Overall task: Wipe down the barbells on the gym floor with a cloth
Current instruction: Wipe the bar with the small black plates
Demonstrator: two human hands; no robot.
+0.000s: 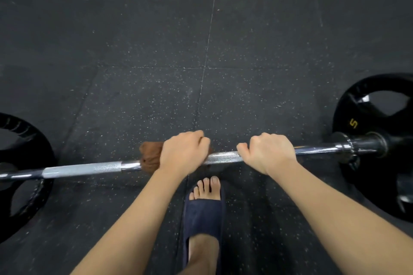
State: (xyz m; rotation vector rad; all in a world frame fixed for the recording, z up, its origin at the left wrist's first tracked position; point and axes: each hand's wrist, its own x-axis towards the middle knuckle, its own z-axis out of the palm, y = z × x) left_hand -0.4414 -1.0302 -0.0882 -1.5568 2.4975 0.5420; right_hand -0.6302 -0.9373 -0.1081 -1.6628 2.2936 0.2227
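1. Black rubber gym flooring, flecked with white and divided by thin tile seams, lies under the barbell and fills the view beyond it.
2. The long chrome steel barbell runs across the lower middle of the view from edge to edge, its shaft showing knurled bands between smooth stretches.
3. A round black weight plate with cut-out grip holes and a yellow "5" sits on the barbell's right end, against a dark collar.
4. A second black round plate with similar cut-outs sits on the barbell's left end, partly cut off by the edge of the view.
5. A bare foot in a navy open-toed slipper stands on the floor just on the near side of the barbell's middle, toes pointing at the shaft.
6. The right hand is on the barbell right of centre, fingers curled over the bare knurled shaft and gripping it.
7. The left hand is on the barbell just left of centre, fingers curled down over the cloth and clasping it to the shaft.
8. The bunched brown cloth is wrapped around the barbell's shaft, sticking out from the left side of the left hand.
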